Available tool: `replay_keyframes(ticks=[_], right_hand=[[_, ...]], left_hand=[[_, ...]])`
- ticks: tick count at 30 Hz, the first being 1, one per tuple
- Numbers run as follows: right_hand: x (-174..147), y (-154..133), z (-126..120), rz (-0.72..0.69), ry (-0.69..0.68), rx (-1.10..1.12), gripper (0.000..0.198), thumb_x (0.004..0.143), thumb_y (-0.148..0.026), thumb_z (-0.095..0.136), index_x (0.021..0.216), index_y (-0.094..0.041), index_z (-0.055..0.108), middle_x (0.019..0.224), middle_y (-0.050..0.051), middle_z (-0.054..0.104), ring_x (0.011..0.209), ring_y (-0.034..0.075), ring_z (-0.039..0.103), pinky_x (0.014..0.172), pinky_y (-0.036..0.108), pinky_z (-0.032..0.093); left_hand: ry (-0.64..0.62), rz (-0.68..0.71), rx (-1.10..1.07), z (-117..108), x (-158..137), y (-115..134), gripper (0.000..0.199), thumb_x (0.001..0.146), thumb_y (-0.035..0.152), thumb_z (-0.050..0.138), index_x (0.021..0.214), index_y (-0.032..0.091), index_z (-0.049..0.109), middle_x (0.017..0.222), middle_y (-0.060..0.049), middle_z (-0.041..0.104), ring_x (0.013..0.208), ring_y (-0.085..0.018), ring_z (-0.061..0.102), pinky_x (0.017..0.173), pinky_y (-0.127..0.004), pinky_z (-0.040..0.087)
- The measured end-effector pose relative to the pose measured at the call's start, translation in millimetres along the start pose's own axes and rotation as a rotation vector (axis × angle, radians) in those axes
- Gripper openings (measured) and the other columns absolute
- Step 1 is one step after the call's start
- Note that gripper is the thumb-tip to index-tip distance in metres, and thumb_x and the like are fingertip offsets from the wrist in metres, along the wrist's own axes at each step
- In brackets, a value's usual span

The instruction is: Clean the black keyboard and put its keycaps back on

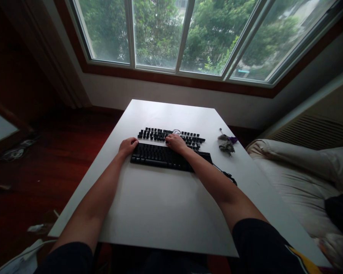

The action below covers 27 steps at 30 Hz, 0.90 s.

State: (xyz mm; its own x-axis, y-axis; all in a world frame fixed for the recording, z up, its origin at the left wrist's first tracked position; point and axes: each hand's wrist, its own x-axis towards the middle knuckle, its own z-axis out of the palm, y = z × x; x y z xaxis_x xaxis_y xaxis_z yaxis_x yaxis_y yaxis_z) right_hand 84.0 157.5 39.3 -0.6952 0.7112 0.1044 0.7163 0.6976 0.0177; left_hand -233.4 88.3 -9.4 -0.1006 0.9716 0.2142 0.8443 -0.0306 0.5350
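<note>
A black keyboard (154, 155) lies on the white table, with most of its left part filled with keys. Loose black keycaps (156, 134) stand in rows just beyond its far edge. My left hand (128, 146) is at the keyboard's far left corner, fingers curled together; whatever is between them is too small to make out. Over the keyboard's far edge, among the loose keycaps, is my right hand (175, 142). Its fingers are bent down and closed, and their tips hide what they hold. My right forearm covers part of the keyboard's right side.
A cable (230, 177) runs from the keyboard's right end. A grey, fluffy bundle with a purple part (226, 144) lies on the table's (165, 205) right side. Beyond the table is a window wall; a light-coloured sofa (297, 179) stands at the right.
</note>
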Motion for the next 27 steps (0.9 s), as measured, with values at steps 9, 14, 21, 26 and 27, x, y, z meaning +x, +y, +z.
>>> replay_keyframes(ticks=[9, 14, 21, 26, 27], right_hand=[[-19, -14, -10, 0.033, 0.145, 0.284, 0.018, 0.092, -0.024, 0.065, 0.106, -0.017, 0.074, 0.105, 0.01, 0.07, 0.1, 0.022, 0.061, 0.09, 0.032, 0.042], [-47, -25, -16, -0.009, -0.04, 0.688, 0.019, 0.089, -0.028, 0.067, 0.101, -0.018, 0.076, 0.082, 0.002, 0.071, 0.073, 0.014, 0.062, 0.071, 0.025, 0.044], [-68, -31, -16, 0.048, -0.141, 0.786, 0.019, 0.085, -0.029, 0.068, 0.096, -0.018, 0.078, 0.078, 0.0, 0.072, 0.069, 0.014, 0.063, 0.064, 0.024, 0.043], [-67, -38, -15, 0.046, -0.131, 0.725, 0.015, 0.087, -0.026, 0.067, 0.094, -0.018, 0.077, 0.078, 0.001, 0.073, 0.068, 0.014, 0.063, 0.062, 0.023, 0.041], [-67, -40, -16, 0.04, -0.13, 0.693, 0.014, 0.087, -0.025, 0.068, 0.094, -0.018, 0.077, 0.078, 0.001, 0.072, 0.069, 0.014, 0.063, 0.062, 0.023, 0.04]], left_hand=[[-0.002, -0.007, -0.007, 0, 1, 1, 0.031, 0.093, 0.043, 0.051, 0.099, 0.025, 0.076, 0.096, -0.004, 0.077, 0.088, -0.022, 0.066, 0.077, -0.03, 0.045], [0.011, 0.013, -0.018, 2, 1, -1, 0.031, 0.093, 0.043, 0.051, 0.098, 0.025, 0.076, 0.095, -0.005, 0.076, 0.087, -0.022, 0.065, 0.077, -0.031, 0.045], [0.0, 0.003, -0.007, 1, 1, 2, 0.032, 0.093, 0.043, 0.05, 0.099, 0.025, 0.076, 0.096, -0.005, 0.076, 0.089, -0.022, 0.065, 0.079, -0.031, 0.045], [0.004, 0.006, -0.017, 1, 1, 3, 0.032, 0.093, 0.042, 0.05, 0.099, 0.024, 0.076, 0.097, -0.004, 0.076, 0.088, -0.022, 0.065, 0.078, -0.03, 0.045], [0.005, 0.008, -0.017, 1, 1, 3, 0.032, 0.093, 0.042, 0.05, 0.099, 0.024, 0.076, 0.097, -0.004, 0.076, 0.088, -0.022, 0.065, 0.078, -0.03, 0.045]])
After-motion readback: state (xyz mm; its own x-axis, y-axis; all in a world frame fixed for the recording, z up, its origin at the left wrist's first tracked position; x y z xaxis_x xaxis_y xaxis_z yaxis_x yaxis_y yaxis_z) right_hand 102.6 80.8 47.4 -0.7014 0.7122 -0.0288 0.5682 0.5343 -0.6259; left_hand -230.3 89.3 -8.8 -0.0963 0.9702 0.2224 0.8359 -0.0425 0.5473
